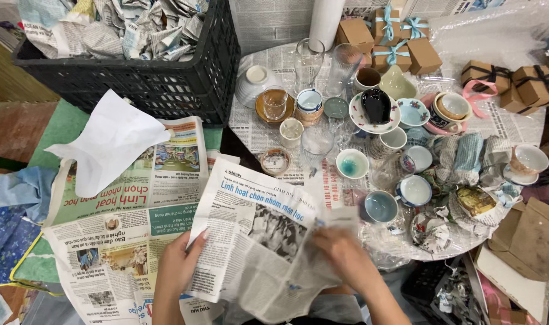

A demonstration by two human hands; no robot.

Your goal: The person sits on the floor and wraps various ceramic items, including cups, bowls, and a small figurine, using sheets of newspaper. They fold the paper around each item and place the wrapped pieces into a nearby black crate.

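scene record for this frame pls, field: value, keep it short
left hand: grips the left edge of a newspaper sheet
right hand: blurred, on the sheet's right side
under the sheet: more spread newspapers
table: paper-covered, crowded with cups, bowls and glasses
upper left: black crate of crumpled newspaper
upper right: brown gift boxes with ribbons

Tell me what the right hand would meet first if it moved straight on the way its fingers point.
Probably the crumpled newspaper sheet the right hand already grips; beyond that, likely the left hand.
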